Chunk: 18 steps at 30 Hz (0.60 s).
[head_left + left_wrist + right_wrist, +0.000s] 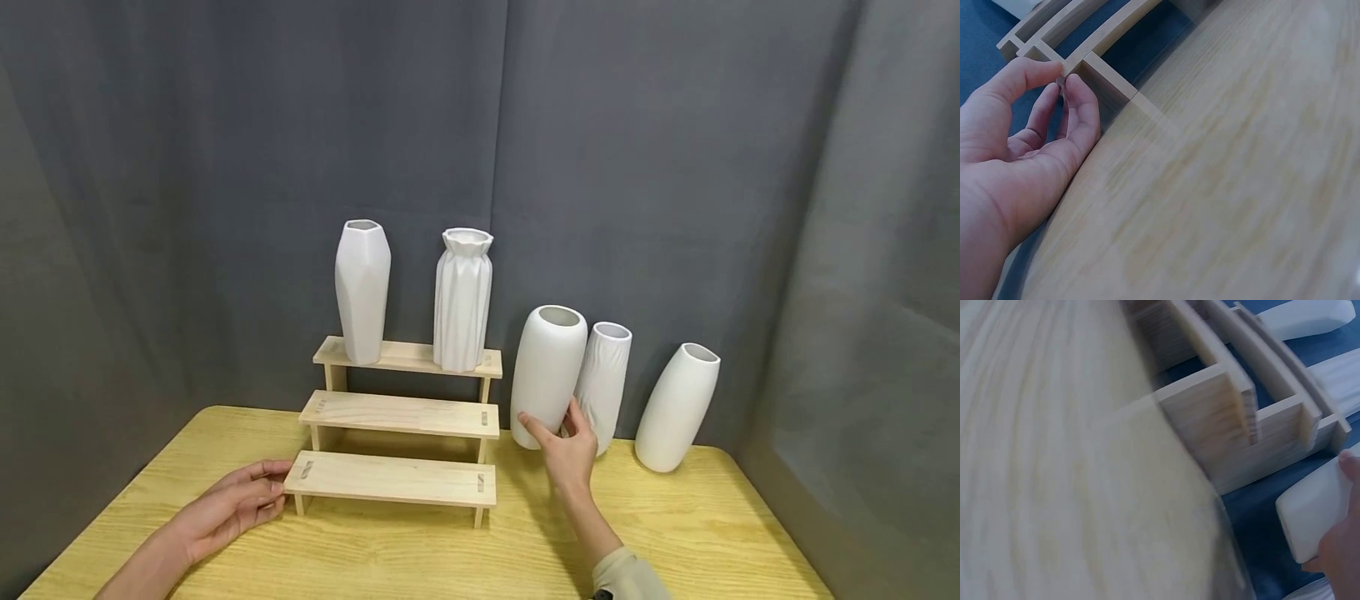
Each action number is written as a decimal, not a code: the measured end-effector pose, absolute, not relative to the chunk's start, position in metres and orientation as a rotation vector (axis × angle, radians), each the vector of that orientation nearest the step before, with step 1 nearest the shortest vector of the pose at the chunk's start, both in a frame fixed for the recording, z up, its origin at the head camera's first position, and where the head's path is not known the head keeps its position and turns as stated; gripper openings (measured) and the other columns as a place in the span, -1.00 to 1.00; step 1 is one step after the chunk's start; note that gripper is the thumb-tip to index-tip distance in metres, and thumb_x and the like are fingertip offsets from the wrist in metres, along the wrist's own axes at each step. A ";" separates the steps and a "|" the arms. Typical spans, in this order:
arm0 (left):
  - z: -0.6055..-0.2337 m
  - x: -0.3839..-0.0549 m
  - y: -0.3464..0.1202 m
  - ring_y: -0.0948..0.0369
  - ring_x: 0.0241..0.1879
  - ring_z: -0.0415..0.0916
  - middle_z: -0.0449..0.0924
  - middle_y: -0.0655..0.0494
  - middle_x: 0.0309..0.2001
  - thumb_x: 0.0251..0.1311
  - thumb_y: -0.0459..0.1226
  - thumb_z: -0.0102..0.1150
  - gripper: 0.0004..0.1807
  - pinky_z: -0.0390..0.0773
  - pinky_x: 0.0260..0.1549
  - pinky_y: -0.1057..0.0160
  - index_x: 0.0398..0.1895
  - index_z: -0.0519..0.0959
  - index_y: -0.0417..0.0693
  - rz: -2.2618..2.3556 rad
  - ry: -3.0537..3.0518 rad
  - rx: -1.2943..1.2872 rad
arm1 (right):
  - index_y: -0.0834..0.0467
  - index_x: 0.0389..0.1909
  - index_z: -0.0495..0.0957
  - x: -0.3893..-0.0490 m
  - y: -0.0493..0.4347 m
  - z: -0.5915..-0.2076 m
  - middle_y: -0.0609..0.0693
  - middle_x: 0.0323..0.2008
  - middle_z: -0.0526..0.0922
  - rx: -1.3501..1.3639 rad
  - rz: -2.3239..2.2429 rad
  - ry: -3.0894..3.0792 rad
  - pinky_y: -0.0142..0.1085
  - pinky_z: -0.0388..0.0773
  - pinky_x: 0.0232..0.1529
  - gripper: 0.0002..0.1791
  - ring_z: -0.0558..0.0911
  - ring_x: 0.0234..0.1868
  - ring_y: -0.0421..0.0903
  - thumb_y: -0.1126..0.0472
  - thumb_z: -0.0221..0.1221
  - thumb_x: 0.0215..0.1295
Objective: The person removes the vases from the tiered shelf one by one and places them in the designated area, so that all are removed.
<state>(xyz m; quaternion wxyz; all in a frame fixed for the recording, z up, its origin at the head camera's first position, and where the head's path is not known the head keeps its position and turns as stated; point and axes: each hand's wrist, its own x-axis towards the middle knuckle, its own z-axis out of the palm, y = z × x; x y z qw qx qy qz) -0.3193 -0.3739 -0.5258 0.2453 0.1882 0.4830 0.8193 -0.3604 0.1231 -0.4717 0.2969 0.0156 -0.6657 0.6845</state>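
Observation:
A light wooden three-step display stand (390, 479) stands mid-table. My left hand (234, 504) is at the left end of its lowest step, thumb and fingertips pinching the corner in the left wrist view. My right hand (570, 454) grips a smooth, rounded white vase (546, 375) low on its body, just right of the stand. The vase leans slightly, its base close to the tabletop; in the right wrist view its pale lower end (1313, 509) shows beside the stand. On the top step stand a faceted white vase (362, 292) and a pleated white vase (462, 308).
Right behind the held vase is a slimmer white vase (606, 375) with a wrinkled surface, partly covered by the hand. Farther right stands another smooth white vase (677, 408). Grey curtains (637, 167) close off the back and sides of the yellow wooden table (360, 558).

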 end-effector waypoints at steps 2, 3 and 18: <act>-0.525 -0.319 -0.374 0.20 0.04 0.51 0.49 -0.01 0.16 0.54 -0.53 -0.22 -0.61 0.54 0.09 0.19 0.21 0.52 -0.09 2.238 1.313 0.513 | 0.06 0.45 0.40 -0.363 0.123 -0.475 0.00 0.28 0.51 0.073 1.838 -1.753 -0.10 0.42 0.26 0.01 0.48 0.27 -0.03 0.11 0.65 -0.08; -0.525 -0.319 -0.375 0.20 0.04 0.51 0.49 0.00 0.16 0.55 -0.53 -0.23 -0.60 0.54 0.09 0.19 0.21 0.53 -0.08 2.239 1.309 0.509 | 0.04 0.45 0.40 -0.365 0.122 -0.477 -0.01 0.28 0.51 0.087 1.848 -1.744 -0.09 0.40 0.27 0.00 0.48 0.28 -0.03 0.13 0.64 -0.07; -0.523 -0.318 -0.374 0.18 0.04 0.53 0.50 -0.03 0.15 0.53 -0.54 -0.21 -0.60 0.54 0.10 0.20 0.20 0.55 -0.09 2.253 1.277 0.486 | 0.11 0.49 0.34 -0.376 0.125 -0.494 0.09 0.28 0.51 0.102 1.812 -1.775 -0.07 0.47 0.22 0.02 0.50 0.25 0.03 0.17 0.62 -0.02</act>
